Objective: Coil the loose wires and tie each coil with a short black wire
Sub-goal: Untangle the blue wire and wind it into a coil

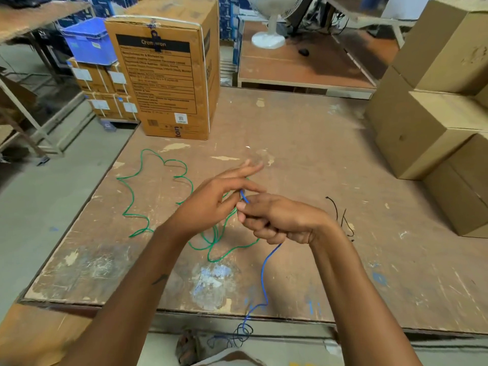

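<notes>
Two loose wires are in play, and neither is coiled yet. The table [303, 133] carries a printed box [169, 75] at the far left and plain cartons [435, 128] stacked along the right. The green wire [137, 191] sprawls in open loops left of centre, some of it running under your hands. The blue wire [264, 273] drops from your right fist, crosses the near edge and ends in a tangle below the table. The short black ties [343, 220] lie just right of your right wrist, untouched.

You seem to be starting the blue coil, so keep the free end pinned and lay even turns, drawing the wire up slowly so the tangle below loosens rather than knots. Stay clear of the green loops underneath.

Your right hand [277, 220] has its fingers curled tight on the blue wire, its tip poking out beside the thumb. Your left hand [219, 196] is mostly spread, fingers straight, fingertips near that tip; whether they pinch it you cannot tell.
</notes>
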The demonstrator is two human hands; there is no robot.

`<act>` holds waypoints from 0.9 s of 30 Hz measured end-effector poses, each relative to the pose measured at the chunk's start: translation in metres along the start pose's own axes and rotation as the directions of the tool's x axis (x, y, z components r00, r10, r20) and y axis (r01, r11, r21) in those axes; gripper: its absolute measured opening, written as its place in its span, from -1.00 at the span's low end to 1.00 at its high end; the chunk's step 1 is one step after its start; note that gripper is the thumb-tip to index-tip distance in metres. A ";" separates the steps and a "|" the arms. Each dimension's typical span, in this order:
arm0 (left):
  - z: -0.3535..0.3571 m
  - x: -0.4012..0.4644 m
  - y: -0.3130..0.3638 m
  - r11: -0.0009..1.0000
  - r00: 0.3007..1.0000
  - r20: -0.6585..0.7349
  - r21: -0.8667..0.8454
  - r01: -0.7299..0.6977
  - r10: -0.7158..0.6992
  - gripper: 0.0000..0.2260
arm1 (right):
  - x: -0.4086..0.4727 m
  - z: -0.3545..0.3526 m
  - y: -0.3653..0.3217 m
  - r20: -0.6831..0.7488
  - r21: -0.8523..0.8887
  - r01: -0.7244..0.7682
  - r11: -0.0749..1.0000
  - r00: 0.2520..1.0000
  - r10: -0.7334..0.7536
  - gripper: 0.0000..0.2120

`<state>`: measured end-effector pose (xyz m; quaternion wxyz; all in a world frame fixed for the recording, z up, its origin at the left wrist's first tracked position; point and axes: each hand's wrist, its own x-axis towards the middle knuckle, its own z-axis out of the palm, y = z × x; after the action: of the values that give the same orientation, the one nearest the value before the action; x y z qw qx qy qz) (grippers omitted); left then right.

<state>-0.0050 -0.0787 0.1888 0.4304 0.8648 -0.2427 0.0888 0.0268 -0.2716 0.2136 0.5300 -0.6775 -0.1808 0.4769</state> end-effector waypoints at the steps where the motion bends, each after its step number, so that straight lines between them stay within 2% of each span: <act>1: -0.005 0.001 -0.004 1.000 0.999 0.033 0.018 -0.007 0.007 -0.63 | 0.000 -0.005 -0.002 0.065 -0.004 0.014 1.000 0.998 -0.014 -0.70; 3: -0.016 0.001 -0.010 0.998 0.998 0.056 0.061 0.008 -0.012 -0.78 | 0.000 -0.017 -0.006 0.115 0.048 0.074 0.996 0.990 -0.079 -0.71; 5: -0.027 0.001 -0.013 0.996 0.997 0.062 0.084 0.029 -0.034 -0.82 | 0.000 -0.029 -0.008 0.080 0.125 0.165 0.978 0.981 -0.176 -0.75; 7: -0.036 -0.001 -0.018 0.995 0.990 0.114 -0.057 0.087 -0.080 -0.81 | 0.002 -0.038 -0.007 -0.007 0.130 0.265 0.955 0.964 -0.266 -0.79; 9: -0.042 -0.001 -0.024 0.935 0.986 0.118 -0.324 0.147 -0.114 -0.77 | 0.006 -0.040 0.002 -0.117 0.107 0.346 0.932 0.935 -0.334 -0.82; 11: -0.045 0.001 -0.027 0.764 0.977 0.080 -0.612 0.204 -0.197 -0.75 | 0.013 -0.038 0.017 -0.201 0.102 0.395 0.913 0.907 -0.370 -0.83; 13: -0.048 0.005 -0.026 0.527 0.959 0.047 -0.828 0.194 -0.279 -0.72 | 0.023 -0.029 0.039 -0.254 0.149 0.422 0.894 0.890 -0.378 -0.84; 16: -0.053 0.014 -0.020 0.226 0.916 0.039 -0.964 0.139 -0.399 -0.63 | 0.041 -0.007 0.072 -0.312 0.298 0.429 0.852 0.888 -0.338 -0.83; 18: -0.053 0.017 -0.020 0.087 0.891 0.072 -0.988 0.124 -0.449 -0.65 | 0.053 0.010 0.082 -0.408 0.365 0.455 0.812 0.862 -0.299 -0.82; 20: -0.049 0.014 -0.028 0.070 0.896 0.123 -0.983 0.168 -0.427 -0.66 | 0.063 0.023 0.077 -0.606 0.271 0.498 0.824 0.753 -0.257 -0.83; 23: -0.037 0.003 -0.042 0.257 0.905 0.203 -0.915 0.311 -0.374 -0.63 | 0.076 0.030 0.059 -0.864 0.046 0.517 0.854 0.450 -0.226 -0.76; 25: -0.028 -0.002 -0.045 0.340 0.903 0.223 -0.872 0.353 -0.367 -0.63 | 0.083 0.028 0.049 -0.925 -0.143 0.401 0.905 0.271 -0.266 -0.78; 26: -0.025 -0.004 -0.044 0.344 0.899 0.229 -0.866 0.364 -0.374 -0.64 | 0.086 0.027 0.048 -0.927 -0.214 0.326 0.921 0.229 -0.296 -0.79; 27: -0.022 -0.005 -0.042 0.326 0.895 0.236 -0.871 0.367 -0.378 -0.65 | 0.089 0.024 0.047 -0.922 -0.258 0.251 0.933 0.224 -0.316 -0.78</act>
<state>0.0129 -0.0379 0.1707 0.8334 0.5297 -0.0450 -0.1514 0.0370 -0.2092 0.1316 0.5900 -0.7956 0.0390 -0.1319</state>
